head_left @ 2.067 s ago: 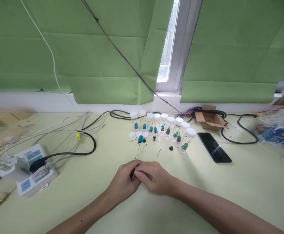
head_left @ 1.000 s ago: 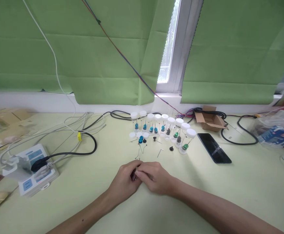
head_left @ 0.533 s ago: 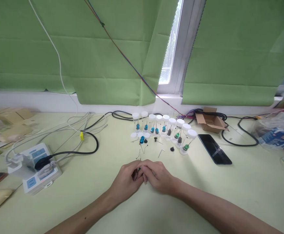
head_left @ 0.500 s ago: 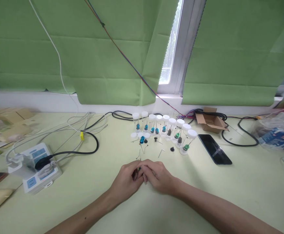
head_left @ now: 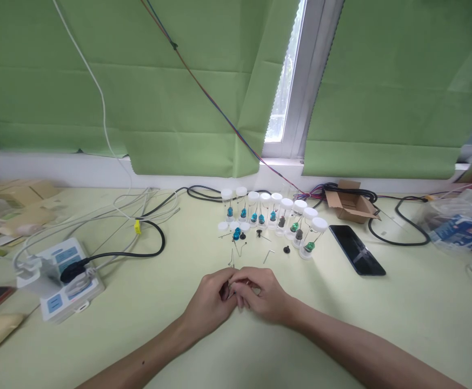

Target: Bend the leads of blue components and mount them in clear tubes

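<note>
My left hand (head_left: 211,299) and my right hand (head_left: 263,294) meet low over the table, fingertips pressed together. Something small sits between them, mostly hidden by the fingers; its kind does not show. Just beyond lie thin bent metal wires (head_left: 240,249) and a small hex key (head_left: 268,256). Blue round pieces (head_left: 236,233), a black knob-like piece (head_left: 286,249) and another dark piece (head_left: 259,233) rest farther up. Behind them a row of clear tubes with white caps (head_left: 319,224) stands upright, holding blue, grey and green parts.
A white power strip (head_left: 57,305) with plugs and cables lies at the left. To the right are a black phone (head_left: 356,250), an open cardboard box (head_left: 351,207), looped black cable (head_left: 401,242) and a plastic bag (head_left: 458,224). Green blinds (head_left: 179,108) hang behind the table.
The fingers of my right hand have shifted slightly against the left. Both hands stay together in the same place, and the view has moved very slightly.
</note>
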A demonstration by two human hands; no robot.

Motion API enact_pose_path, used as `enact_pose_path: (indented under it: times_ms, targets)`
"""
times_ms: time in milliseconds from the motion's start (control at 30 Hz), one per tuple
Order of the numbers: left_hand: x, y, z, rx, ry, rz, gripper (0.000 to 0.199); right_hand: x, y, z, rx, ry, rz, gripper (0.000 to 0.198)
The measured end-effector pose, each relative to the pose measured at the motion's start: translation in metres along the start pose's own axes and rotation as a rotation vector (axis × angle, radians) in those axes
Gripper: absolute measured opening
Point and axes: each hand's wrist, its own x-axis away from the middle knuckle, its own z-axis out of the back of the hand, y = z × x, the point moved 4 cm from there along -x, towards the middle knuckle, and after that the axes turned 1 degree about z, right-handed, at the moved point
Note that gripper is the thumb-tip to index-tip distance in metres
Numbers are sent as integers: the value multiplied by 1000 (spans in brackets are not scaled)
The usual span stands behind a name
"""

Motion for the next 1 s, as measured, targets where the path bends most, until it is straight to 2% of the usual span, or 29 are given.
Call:
enact_pose_path:
  times_ms: [300, 633, 800, 1000]
  targets:
    - [-1, -3, -1, 26, 22, -11, 16, 0, 2, 0, -153, -35, -57, 24]
    - [-4, -16, 0, 76, 38, 108, 11, -6, 2, 1, -407, -34, -100, 36]
    - [-2, -16, 0, 74, 47, 87, 11, -8, 1, 1, -459, -23, -137, 35]
    - [-3, -18, -1, 56, 49, 95, 11, -9, 4, 1, -532, 58, -173, 27]
